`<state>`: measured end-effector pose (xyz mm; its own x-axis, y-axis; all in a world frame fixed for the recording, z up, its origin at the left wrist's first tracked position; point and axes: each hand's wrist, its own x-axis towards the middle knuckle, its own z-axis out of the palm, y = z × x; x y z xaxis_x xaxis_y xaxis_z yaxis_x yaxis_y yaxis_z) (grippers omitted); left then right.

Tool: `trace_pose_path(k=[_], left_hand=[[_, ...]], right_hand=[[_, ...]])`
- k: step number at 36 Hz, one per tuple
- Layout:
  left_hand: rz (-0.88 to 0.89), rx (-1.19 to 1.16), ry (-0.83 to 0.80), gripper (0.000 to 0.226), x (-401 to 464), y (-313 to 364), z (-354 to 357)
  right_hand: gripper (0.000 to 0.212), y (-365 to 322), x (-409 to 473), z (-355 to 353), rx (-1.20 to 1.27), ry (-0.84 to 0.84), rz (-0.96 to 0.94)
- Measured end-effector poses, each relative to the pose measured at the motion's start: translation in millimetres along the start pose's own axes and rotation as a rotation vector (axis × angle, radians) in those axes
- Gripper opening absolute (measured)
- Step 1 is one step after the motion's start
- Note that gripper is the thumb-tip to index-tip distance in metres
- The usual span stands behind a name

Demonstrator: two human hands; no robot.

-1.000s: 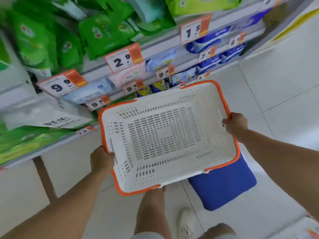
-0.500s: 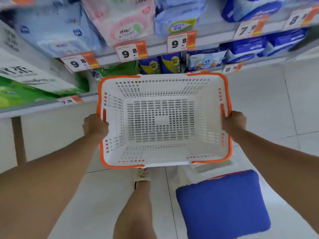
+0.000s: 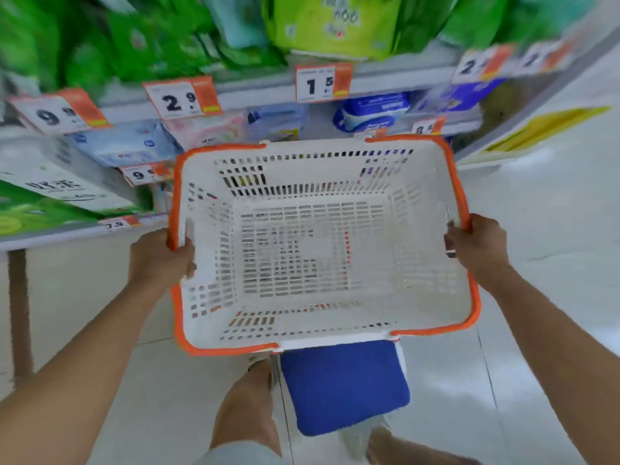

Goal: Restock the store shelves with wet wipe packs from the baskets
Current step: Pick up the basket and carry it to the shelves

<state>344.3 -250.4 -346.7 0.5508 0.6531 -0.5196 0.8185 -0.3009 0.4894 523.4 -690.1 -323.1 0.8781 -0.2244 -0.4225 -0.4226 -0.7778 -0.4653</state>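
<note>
We take the basket [image 3: 318,243] as our landmark — one white slotted basket with an orange rim, held out level in front of us with nothing inside it. At its left edge our left hand [image 3: 161,258] grips the rim, thumb curled over onto the inner wall. Left of the basket and beyond its far edge run the shelves [image 3: 268,92], whose front lips come close to the basket's far-left corner; green packs [image 3: 332,25] fill the upper tier and paler blue and pink wet wipe packs [image 3: 127,146] lie on the tier just beyond the basket's far-left corner, too blurred to count. We can make out at least four price tags [image 3: 183,100] clearly along the lips. Under the basket's near edge sits one blue cushion [image 3: 342,387], with our two legs beside it. At the right edge our right hand [image 3: 478,246] clasps the rim, fingers hooked over. Right of the basket lies open white floor [image 3: 553,263].
</note>
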Motion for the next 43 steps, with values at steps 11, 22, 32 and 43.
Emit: trace_pose_path(k=[11,22,32,43], left_hand=[[0.074,0.030,-0.286,0.015,-25.0,156.7,162.2],[-0.094,0.161,-0.315,0.017,15.3,188.8,385.8],[-0.274,0.084,-0.268,0.029,48.8,177.2,425.6],[0.230,0.069,0.027,0.039,45.3,267.2,334.4]], right_hand=[[0.013,120.7,117.9,-136.4,-0.024,0.151,0.235],[0.028,259.0,362.0,-72.1,-0.002,0.022,0.285],[0.029,250.5,408.6,-16.9,0.132,-0.109,0.279],[0.039,79.1,312.0,-29.1,-0.067,-0.084,-0.156]])
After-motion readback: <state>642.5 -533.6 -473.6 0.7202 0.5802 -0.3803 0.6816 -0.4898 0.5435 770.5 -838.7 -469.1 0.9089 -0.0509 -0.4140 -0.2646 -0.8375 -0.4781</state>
